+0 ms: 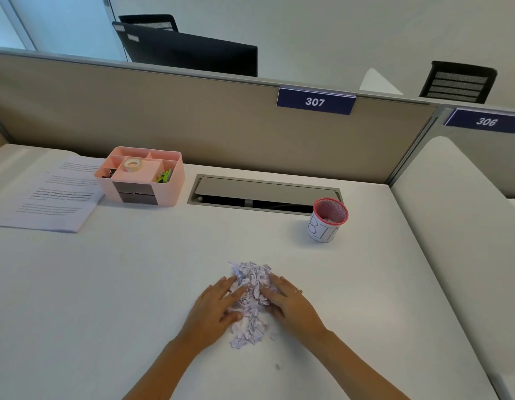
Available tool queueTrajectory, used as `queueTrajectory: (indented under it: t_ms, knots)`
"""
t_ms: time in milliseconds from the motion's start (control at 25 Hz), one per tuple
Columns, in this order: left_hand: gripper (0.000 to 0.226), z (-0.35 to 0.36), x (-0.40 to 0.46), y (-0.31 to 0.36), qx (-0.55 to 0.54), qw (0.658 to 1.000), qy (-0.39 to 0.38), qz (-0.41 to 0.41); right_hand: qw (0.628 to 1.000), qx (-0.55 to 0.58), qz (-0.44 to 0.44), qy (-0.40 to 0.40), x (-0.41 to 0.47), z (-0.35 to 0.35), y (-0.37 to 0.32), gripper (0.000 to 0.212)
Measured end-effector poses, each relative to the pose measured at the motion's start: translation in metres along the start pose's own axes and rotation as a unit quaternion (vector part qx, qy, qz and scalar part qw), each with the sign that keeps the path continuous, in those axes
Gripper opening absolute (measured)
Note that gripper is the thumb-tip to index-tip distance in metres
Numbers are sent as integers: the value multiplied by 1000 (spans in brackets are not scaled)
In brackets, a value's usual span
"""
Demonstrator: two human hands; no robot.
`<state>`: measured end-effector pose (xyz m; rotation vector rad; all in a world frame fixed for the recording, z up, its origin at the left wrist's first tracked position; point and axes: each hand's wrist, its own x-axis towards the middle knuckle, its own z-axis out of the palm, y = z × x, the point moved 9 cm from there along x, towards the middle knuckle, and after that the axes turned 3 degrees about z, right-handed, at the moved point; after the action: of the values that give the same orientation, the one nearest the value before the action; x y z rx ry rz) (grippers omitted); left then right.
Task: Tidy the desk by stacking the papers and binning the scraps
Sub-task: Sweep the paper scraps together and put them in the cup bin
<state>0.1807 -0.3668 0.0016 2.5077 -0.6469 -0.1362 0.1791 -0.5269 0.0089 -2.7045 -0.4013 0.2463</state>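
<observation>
**Scraps heaped between two hands**

Head view: ahead and right of the hands stands a pink-rimmed mesh bin (329, 220); far ahead-left, a pink organizer (140, 176) beside stacked papers (52, 194). On the white bench (106, 284), the left hand (218, 304) and right hand (290, 303), fingers straight, press inward against the scraps (252, 295) between them.

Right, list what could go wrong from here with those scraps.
1. The scrap pile is loose; the left hand and right hand only press its sides, so bits may spill when lifted.
2. The bin has a narrow mouth and stands apart, far right; scraps could drop on the way or miss it.
3. It looks light and might tip.
</observation>
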Motion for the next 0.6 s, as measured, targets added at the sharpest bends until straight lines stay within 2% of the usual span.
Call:
queueTrajectory:
  t_ms: [40,120,200,320,400,480,600]
  knots:
    - [50,-7,0,6,-6,999,30,10,1000,10,5,26,-3,-7,-3,41]
    - [38,-17,1,18,-3,996,88,23,997,12,-9,71,-6,-20,-8,46]
    - [30,-24,5,24,-21,993,119,11,997,26,1,76,-7,-30,-6,32]
    - [25,-26,17,19,-86,989,107,-61,980,127,112,104,-5,-46,24,27]
    - [23,-29,25,16,-124,981,108,-98,935,261,216,108,-8,-50,52,27]
    - [19,-32,33,15,-188,967,98,-142,857,427,283,52,-9,-43,69,23]
    - [17,-30,53,28,-277,946,14,-168,766,565,305,-27,-10,-46,75,18]
